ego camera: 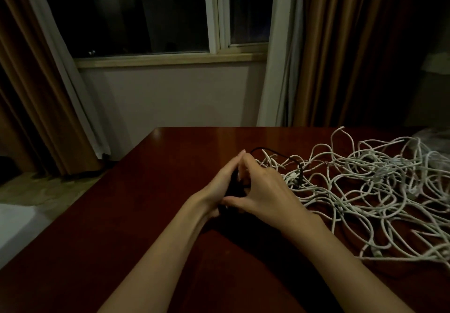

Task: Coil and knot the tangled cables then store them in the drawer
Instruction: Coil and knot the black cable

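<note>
I see the dark red bench [136, 227] filling the lower view. A sprawl of tangled white cables [365, 186] covers its right side. My left hand [219, 186] and right hand [263, 191] meet at the centre, fingertips touching, closed around a bundled black cable [233, 186], whose loose end runs into the white tangle.

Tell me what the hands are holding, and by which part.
Both hands, left hand and right hand, close around a dark bundle, likely black cable; the exact hold is hidden.
</note>
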`<state>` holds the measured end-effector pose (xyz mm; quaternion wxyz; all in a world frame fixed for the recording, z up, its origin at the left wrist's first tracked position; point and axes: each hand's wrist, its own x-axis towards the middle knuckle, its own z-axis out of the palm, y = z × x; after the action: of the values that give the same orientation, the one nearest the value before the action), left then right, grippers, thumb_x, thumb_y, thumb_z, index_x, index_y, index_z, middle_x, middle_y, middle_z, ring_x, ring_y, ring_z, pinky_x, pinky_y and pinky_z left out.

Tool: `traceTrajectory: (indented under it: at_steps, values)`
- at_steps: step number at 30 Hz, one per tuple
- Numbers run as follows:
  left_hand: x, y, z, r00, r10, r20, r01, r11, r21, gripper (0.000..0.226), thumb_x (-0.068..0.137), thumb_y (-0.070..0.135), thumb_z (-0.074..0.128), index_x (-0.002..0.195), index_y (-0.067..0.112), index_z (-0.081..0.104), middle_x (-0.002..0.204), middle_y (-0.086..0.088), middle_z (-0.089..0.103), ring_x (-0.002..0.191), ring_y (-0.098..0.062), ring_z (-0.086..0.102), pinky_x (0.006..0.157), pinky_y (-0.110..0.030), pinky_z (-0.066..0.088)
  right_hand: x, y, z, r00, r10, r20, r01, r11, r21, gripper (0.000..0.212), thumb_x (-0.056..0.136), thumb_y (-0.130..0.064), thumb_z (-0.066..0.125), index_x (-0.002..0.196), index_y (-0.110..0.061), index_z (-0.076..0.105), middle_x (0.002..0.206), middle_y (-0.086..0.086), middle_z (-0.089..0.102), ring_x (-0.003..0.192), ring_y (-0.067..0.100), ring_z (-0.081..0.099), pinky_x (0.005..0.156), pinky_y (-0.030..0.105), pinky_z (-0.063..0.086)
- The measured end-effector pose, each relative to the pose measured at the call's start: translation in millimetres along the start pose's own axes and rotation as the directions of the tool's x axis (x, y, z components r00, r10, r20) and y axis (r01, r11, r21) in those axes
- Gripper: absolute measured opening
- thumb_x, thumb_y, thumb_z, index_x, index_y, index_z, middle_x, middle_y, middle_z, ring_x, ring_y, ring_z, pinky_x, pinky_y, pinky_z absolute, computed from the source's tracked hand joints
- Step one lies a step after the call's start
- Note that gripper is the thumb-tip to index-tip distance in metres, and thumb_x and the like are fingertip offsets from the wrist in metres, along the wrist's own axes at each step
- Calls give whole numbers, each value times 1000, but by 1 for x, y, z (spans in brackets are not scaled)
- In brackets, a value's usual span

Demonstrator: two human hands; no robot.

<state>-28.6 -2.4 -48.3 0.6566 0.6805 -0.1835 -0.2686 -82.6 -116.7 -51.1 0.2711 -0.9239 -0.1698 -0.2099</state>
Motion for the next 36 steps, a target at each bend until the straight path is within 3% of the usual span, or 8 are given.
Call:
traceTrajectory:
  at_steps: [3,8,13,18,20,26,31,36]
  values:
    - [-3,1,-3,989,-105,104,98,993,66,69,92,67,27,59,15,58,40,3,44,29,-8,40,31,-16,29,1,1,-6,1000,10,-11,-10,1000,-6,47,74,-43,78,83,-31,33,70,-11,51,59,2,52,53,18,41]
    - [1,-5,-12,950,-186,252,204,978,-46,65,82,76,37,59,16,48,47,5,32,29,-3,23,34,-15,14,1,16,-23,993,21,116,-45,977,210,14,89,-21,66,89,-29,55,87,-10,58,78,4,57,67,22,47]
    - [5,-5,-22,919,-41,393,183,926,-330,54,81,69,52,77,16,48,46,8,30,27,0,25,31,-14,16,0,28,-31,987,141,-83,-106,938,331,20,85,-17,68,101,-24,57,106,-7,56,98,2,56,84,19,48]
    - [8,-3,-31,899,97,427,164,829,-535,48,75,47,77,76,18,40,47,8,35,28,0,32,31,-14,20,-5,28,-16,974,133,186,-182,944,276,10,95,-27,58,98,-19,64,92,-6,66,83,3,61,74,28,49]
    - [7,-3,-31,927,73,368,126,863,-490,48,69,44,83,73,18,42,48,9,34,28,1,28,31,-13,18,-3,26,-16,987,126,97,-152,928,341,17,95,-25,57,87,-13,67,78,4,67,71,14,62,67,37,48]
    - [0,-3,-16,931,-54,362,143,964,-223,33,68,42,82,79,21,58,57,8,40,34,2,25,35,-12,19,0,21,-37,935,223,-274,-49,850,525,13,78,-19,77,81,-12,66,72,4,68,69,15,69,63,27,55]
    - [1,-2,-12,910,-38,413,190,923,-334,29,81,41,64,73,17,50,56,5,38,36,-1,29,39,-15,20,-1,23,-28,929,182,-323,-79,948,308,14,78,-18,78,71,-19,66,64,-9,66,64,2,64,55,11,45]
    - [3,-4,-21,914,14,406,152,916,-372,35,91,47,50,76,16,48,57,4,37,39,-4,32,41,-17,27,-2,24,-28,957,122,-264,-52,964,260,4,85,-20,72,88,-20,73,80,-13,70,77,0,65,66,12,49]
